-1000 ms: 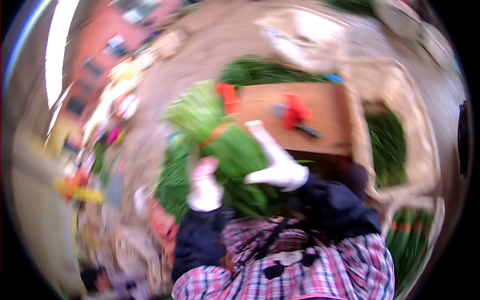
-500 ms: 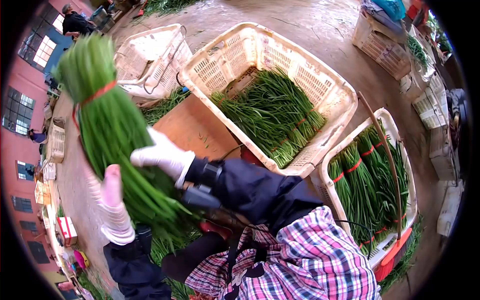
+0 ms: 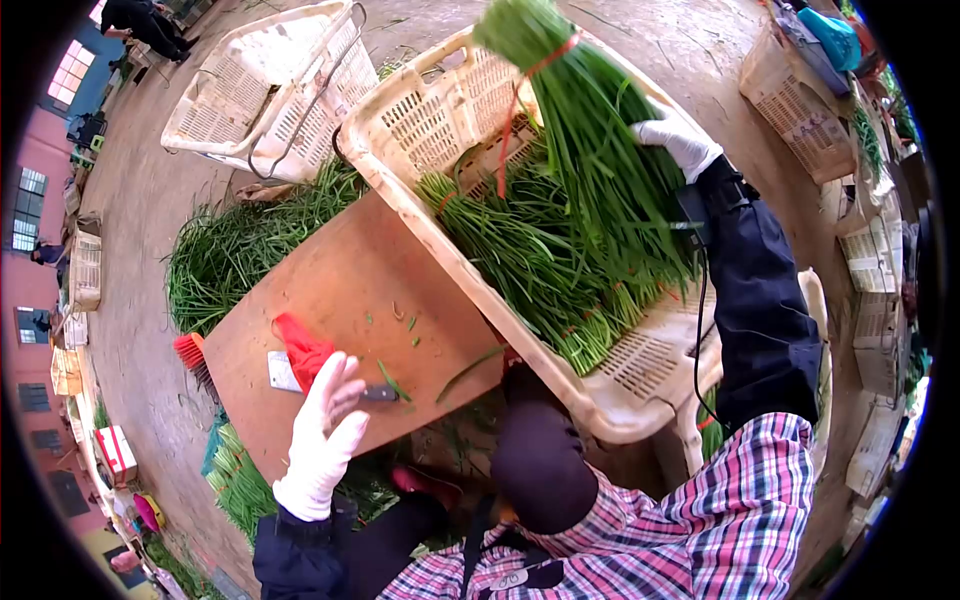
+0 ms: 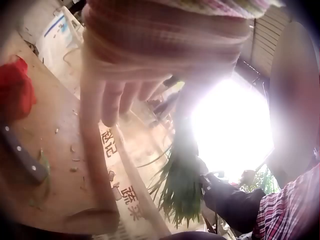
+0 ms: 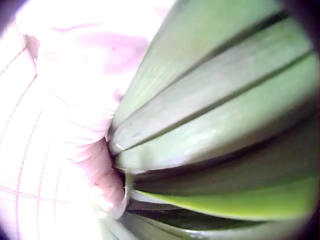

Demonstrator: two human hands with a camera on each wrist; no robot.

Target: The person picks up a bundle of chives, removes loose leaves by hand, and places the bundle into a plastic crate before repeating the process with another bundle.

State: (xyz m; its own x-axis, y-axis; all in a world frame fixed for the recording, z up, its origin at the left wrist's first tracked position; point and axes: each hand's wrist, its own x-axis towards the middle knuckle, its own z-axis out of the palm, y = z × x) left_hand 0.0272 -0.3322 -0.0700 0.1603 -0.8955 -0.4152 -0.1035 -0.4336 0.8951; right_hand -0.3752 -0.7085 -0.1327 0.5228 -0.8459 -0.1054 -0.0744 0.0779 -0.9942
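Observation:
My right hand (image 3: 680,143), in a white glove, grips a big bunch of garlic chives (image 3: 590,110) tied with a red band, its ends hanging down over the cream plastic crate (image 3: 625,375). Other tied chives (image 3: 520,250) lie inside that crate. Seen close in the right wrist view, the gloved hand (image 5: 85,100) presses against broad green leaves (image 5: 215,115). My gloved left hand (image 3: 325,430) holds nothing; its fingers are loosely extended over the near edge of the brown board (image 3: 370,260). Just beyond it lie a knife (image 3: 372,391) and a red cloth (image 3: 303,345).
Loose greens (image 3: 260,230) lie behind the board, and more greens (image 3: 245,480) by its near left corner. Another cream crate (image 3: 260,90) stands at the back left. A red brush (image 3: 189,350) sits beside the board. Stacked crates (image 3: 800,100) line the right side.
The bunch has swung from the left, where both hands were on it, across to the right over the crate. My left hand has let go and is now by the board.

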